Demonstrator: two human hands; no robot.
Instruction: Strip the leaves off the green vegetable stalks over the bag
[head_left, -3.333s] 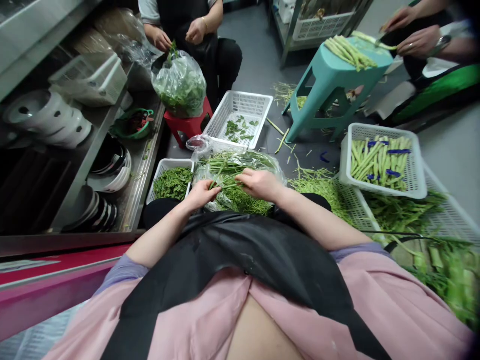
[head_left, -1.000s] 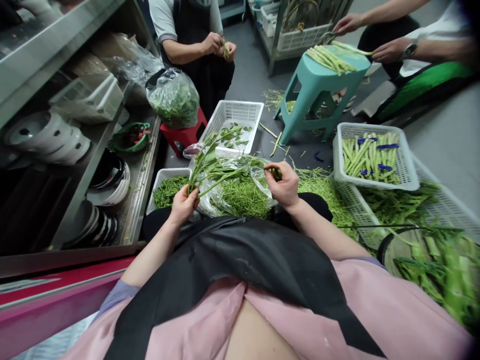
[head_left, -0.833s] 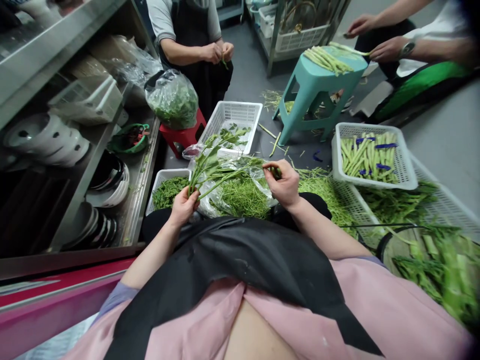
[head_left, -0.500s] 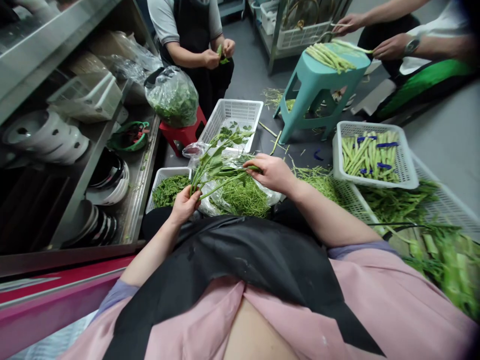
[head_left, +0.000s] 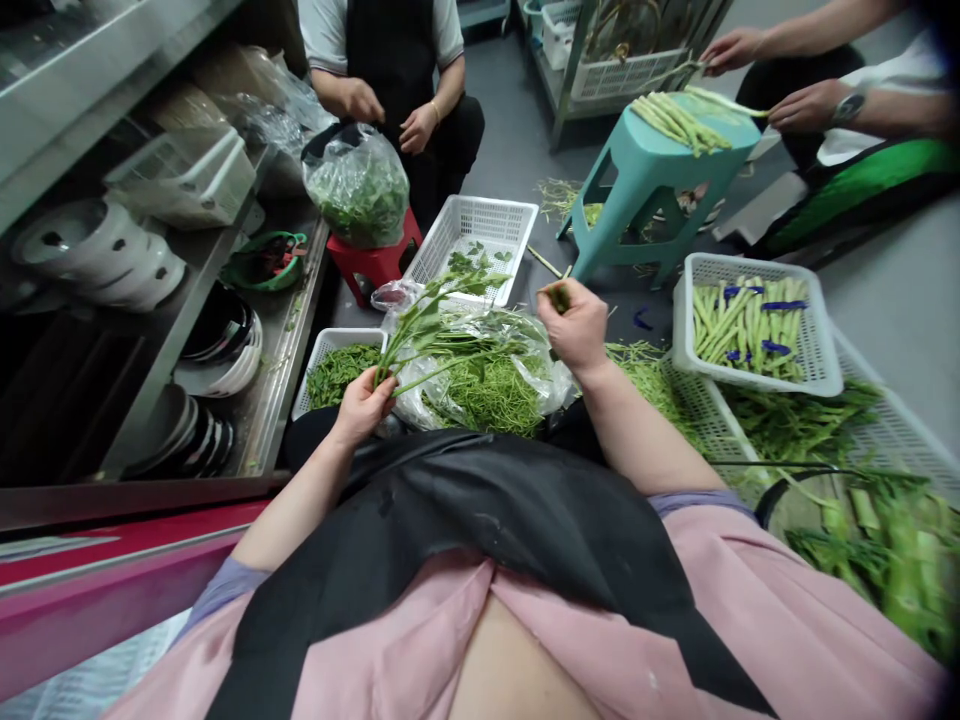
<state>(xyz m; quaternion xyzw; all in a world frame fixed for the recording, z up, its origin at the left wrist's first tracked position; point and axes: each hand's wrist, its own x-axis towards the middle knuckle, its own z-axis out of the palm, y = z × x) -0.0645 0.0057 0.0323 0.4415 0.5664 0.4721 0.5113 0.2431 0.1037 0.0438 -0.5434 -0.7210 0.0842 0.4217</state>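
My left hand (head_left: 363, 408) is closed around the lower ends of several leafy green stalks (head_left: 421, 322), which point up and away from me. To the right, my right hand (head_left: 576, 326) makes a fist with some green leaves (head_left: 559, 296) showing at its top. Below and between the hands lies a clear plastic bag (head_left: 429, 402) heaped with thin green stems (head_left: 491, 392). Beside my left hand stands a small white basket (head_left: 309, 372) of picked green leaves (head_left: 341, 376). Beyond the bag, a white basket (head_left: 517, 222) holds a few loose leaves.
A red stool (head_left: 367, 266) carries a bag of greens (head_left: 360, 200), near a seated person. A teal stool (head_left: 600, 190) with peeled stalks stands ahead, a co-worker's hands beside it. At right sits a basket (head_left: 684, 330) of bundled stalks. Metal shelving (head_left: 289, 370) borders the left.
My right hand has moved right, away from the stalks, and closed into a fist around leaves. My left hand keeps its hold. The seated person's hands have separated, one now near the bag.
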